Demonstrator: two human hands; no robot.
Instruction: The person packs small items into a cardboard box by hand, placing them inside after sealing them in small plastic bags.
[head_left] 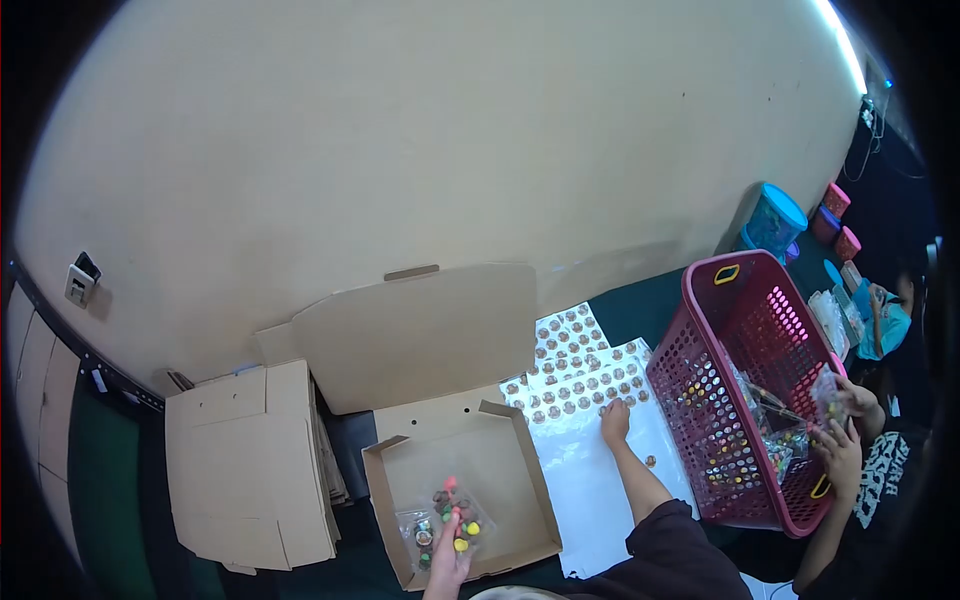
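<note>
Green table edge beyond the sticker sheets (pixel 580 385); right hand (pixel 617 420) touches them.

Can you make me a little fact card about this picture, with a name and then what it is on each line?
Left hand: on a clear bag of colourful pieces
Right hand: fingers at round stickers on a white sheet
Open box: brown cardboard, under the left hand
Basket: dark pink, full of holes, small bags inside
Other person's hands: at the basket, with a clear bag
Far left: stacked flat cardboard
By the wall: tub with blue lid
</note>
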